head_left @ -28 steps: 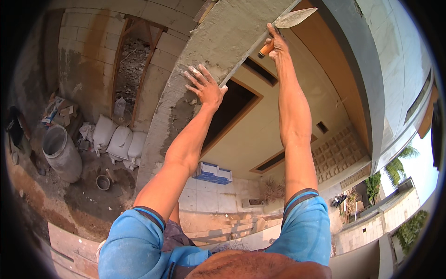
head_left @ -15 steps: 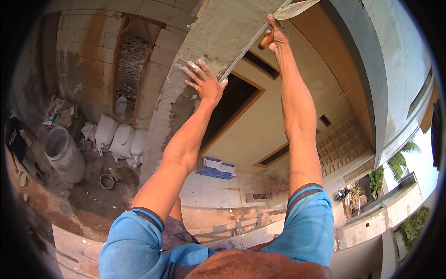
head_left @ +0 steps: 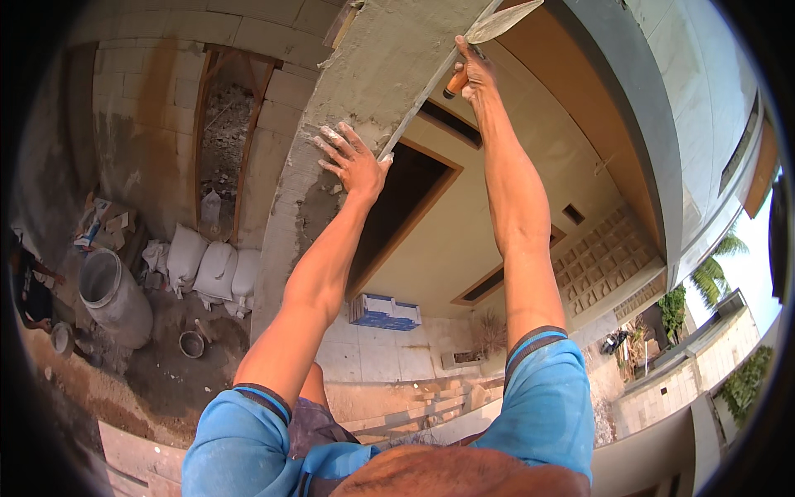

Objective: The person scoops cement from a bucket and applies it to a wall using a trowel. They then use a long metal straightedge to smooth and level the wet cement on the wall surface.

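My left hand (head_left: 354, 161) lies with its fingers spread on a grey plastered column (head_left: 364, 74). Its fingertips are whitened with plaster, and the thumb rests at a thin straight strip (head_left: 414, 113) along the column's right edge. Higher up and to the right, my right hand (head_left: 474, 70) is closed around the orange-brown handle of a trowel (head_left: 503, 22). The pointed blade, smeared with grey, sits beside the upper part of the strip; whether it touches the edge, I cannot tell. Rougher, darker mortar (head_left: 319, 207) shows just below my left hand.
At left stand a tall grey drum (head_left: 116, 294), white sacks (head_left: 217, 272) and a small dark bucket (head_left: 191, 344). Another person (head_left: 33, 290) is at the far left edge, near a pail (head_left: 62, 338). Blue-and-white boxes (head_left: 385, 312) sit on the floor beyond my arms.
My right hand and the trowel have shifted slightly left, while my left hand stays on the column. The view has tilted a little. At far left, the other person has moved nearer the pail.
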The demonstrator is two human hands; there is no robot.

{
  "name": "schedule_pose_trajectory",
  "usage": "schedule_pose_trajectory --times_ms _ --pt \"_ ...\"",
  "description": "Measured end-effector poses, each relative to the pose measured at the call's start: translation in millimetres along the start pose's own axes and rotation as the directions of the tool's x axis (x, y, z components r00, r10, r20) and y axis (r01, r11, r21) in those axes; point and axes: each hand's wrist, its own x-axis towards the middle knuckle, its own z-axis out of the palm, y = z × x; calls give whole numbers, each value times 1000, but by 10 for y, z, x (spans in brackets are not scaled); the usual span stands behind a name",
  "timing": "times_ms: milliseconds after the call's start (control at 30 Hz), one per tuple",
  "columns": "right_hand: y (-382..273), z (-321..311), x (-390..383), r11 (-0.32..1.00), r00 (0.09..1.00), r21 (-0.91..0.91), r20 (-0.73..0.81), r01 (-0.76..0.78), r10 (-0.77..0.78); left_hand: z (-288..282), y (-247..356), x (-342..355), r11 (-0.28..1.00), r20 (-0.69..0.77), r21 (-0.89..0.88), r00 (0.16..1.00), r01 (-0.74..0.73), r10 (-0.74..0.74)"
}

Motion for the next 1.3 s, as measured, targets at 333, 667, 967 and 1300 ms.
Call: schedule_pose_trajectory --times_ms 333,667,967,1300 --pt "-162 75 -21 984 996 -155 -42 -84 79 7 -29 31 1000 -1 0 1000 5 -5" --pt "24 -759 314 997 997 79 -74 9 -3 208 151 -66 998 36 -62 999 31 -29" --pt "727 -2363 -2744 629 670 -233 -222 -742 708 163 -58 -24 995 -80 100 997 19 -11" --pt "2928 -3461 -6261 327 240 136 -436 -935 867 487 247 -361 985 -24 172 999 28 -25"
